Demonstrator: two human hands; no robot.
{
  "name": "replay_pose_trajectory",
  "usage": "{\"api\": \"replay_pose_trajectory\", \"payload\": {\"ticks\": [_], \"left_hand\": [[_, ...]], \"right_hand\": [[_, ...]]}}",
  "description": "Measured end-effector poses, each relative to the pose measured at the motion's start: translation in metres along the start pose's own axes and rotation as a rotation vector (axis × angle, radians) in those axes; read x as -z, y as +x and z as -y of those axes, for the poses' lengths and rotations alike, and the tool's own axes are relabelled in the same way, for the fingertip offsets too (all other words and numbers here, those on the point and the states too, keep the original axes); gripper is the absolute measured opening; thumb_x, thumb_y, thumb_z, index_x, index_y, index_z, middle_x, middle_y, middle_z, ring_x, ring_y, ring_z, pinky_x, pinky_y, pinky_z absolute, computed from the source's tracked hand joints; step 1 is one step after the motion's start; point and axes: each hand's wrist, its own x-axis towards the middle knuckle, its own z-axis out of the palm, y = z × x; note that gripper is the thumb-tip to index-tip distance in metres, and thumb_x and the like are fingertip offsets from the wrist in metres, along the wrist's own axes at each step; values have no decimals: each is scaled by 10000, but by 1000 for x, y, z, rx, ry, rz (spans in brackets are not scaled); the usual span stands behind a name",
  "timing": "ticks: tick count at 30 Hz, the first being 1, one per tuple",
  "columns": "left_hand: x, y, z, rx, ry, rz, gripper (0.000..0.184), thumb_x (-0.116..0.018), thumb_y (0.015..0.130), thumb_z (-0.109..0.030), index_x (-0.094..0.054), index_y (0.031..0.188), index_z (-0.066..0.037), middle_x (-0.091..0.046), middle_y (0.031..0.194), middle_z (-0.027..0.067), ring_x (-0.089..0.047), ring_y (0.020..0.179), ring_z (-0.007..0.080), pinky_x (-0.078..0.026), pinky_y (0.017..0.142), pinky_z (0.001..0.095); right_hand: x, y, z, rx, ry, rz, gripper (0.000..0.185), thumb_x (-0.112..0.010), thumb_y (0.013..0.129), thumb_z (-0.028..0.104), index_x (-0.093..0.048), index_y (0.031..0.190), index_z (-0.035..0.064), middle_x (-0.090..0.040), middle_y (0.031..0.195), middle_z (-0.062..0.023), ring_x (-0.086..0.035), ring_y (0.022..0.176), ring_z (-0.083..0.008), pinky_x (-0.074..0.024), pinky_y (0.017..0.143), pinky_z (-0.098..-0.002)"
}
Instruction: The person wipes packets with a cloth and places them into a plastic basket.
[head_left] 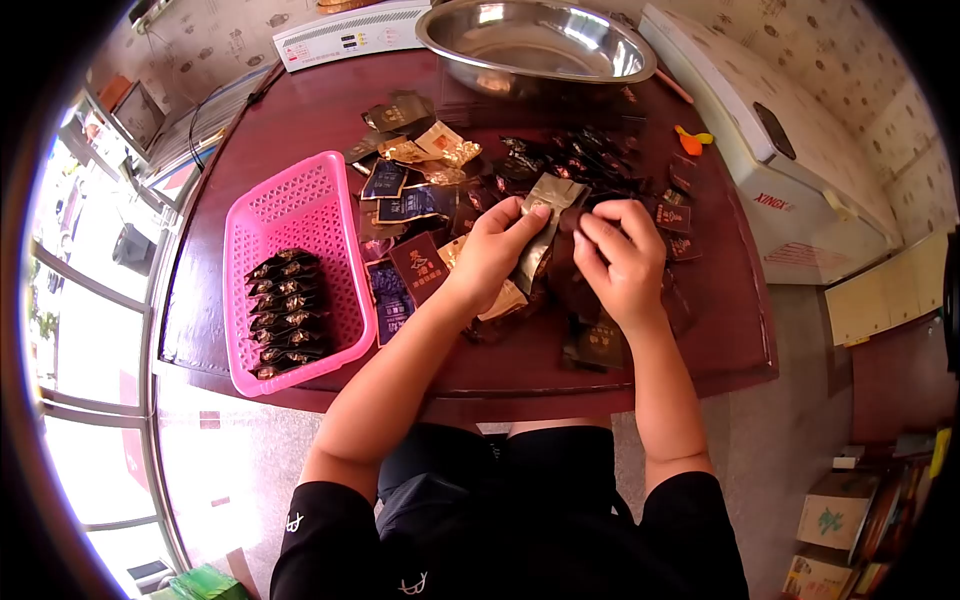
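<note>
My left hand (pixel 497 245) is closed on a shiny gold-olive sachet (pixel 552 196), with the thumb pressed on its face. Close beside it, my right hand (pixel 625 255) has its fingers bent together at a dark brown packet (pixel 571 219), which they partly cover. Both hands are over a loose pile of small sachets on the dark red table (pixel 300 112). Among them lie blue sachets (pixel 412 204), gold ones (pixel 436 146), a dark red packet (pixel 420 266) and black twisted-looking ones (pixel 590 155). At the left, a pink basket (pixel 357 268) holds a row of dark packets (pixel 287 315).
A large steel basin (pixel 535 78) stands at the table's far side, beside a white appliance (pixel 350 36). A white chest freezer (pixel 800 190) is along the right. A small orange and yellow object (pixel 691 140) lies near the right edge. Windows (pixel 95 330) are at the left.
</note>
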Motion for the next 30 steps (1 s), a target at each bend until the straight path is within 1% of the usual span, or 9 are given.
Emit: {"api": "replay_pose_trajectory", "payload": {"ticks": [5, 12, 15, 17, 19, 22, 23, 25, 30], "left_hand": [[-3, 0, 0, 24, 175, -2, 211, -586, 982, -220, -604, 1041, -18, -644, 932, -5, -580, 812, 39, -500, 704, 211], [-1, 2, 1, -40, 163, -25, 216, -577, 988, -224, -606, 1057, -21, -639, 932, -9, -566, 821, 34, -489, 716, 206], [-8, -1, 0, -22, 134, 2, 222, -574, 991, -228, -604, 1056, -18, -633, 927, -13, -555, 824, 29, -480, 714, 203], [-2, 0, 3, -39, 312, 44, 235, -572, 992, -232, -600, 1062, -10, -636, 944, -10, -560, 830, 31, -483, 727, 204], [-1, 1, 2, -51, 317, 50, 240, -567, 994, -225, -599, 1086, -5, -642, 966, -10, -569, 849, 32, -489, 748, 203], [-4, 1, 2, -89, 308, -55, 207, -565, 988, -162, -588, 1136, -20, -640, 987, -15, -579, 879, 37, -492, 771, 206], [-3, 2, 4, -135, 254, 23, 219, -565, 982, -139, -587, 1164, -18, -643, 1008, -11, -581, 902, 46, -488, 802, 216], [-2, 2, 4, -177, 201, 103, 237, -565, 975, -115, -585, 1191, -17, -647, 1029, -6, -583, 926, 55, -484, 832, 226], [-6, -2, 1, -104, 168, 125, 275, -522, 984, -68, -557, 1251, -11, -640, 1099, 11, -576, 967, 62, -477, 859, 230]], "right_hand": [[1, -2, -5, -117, -121, -101, 168, -697, 728, -9, -673, 890, 30, -589, 861, -68, -600, 758, -248, -498, 637, -354], [4, 1, 8, 3, 120, 60, 201, -717, 658, -7, -665, 849, 25, -586, 846, -56, -598, 737, -228, -495, 609, -337], [0, -2, 0, -138, -4, -114, 143, -701, 741, -14, -663, 878, 2, -584, 860, -85, -594, 743, -251, -488, 635, -341], [5, 0, -6, -247, -28, -145, 125, -686, 801, -3, -662, 924, -18, -587, 872, -92, -591, 759, -253, -479, 648, -345], [7, 1, -9, -221, -22, -194, 122, -697, 805, 8, -656, 917, -17, -588, 879, -93, -588, 765, -250, -477, 653, -343], [7, 3, 11, -125, 112, -28, 145, -723, 771, 3, -651, 897, 4, -585, 908, -87, -586, 789, -255, -481, 659, -348], [1, 1, 11, -45, 89, 44, 155, -728, 758, 1, -660, 897, 13, -586, 932, -77, -588, 813, -260, -489, 668, -358], [-7, -3, 12, -118, -8, 113, 153, -722, 774, 16, -665, 916, 15, -589, 947, -75, -592, 834, -266, -495, 680, -365], [-4, -7, -16, -231, -113, -194, 127, -678, 853, 49, -652, 965, -6, -592, 958, -101, -596, 813, -271, -491, 685, -358]]}}
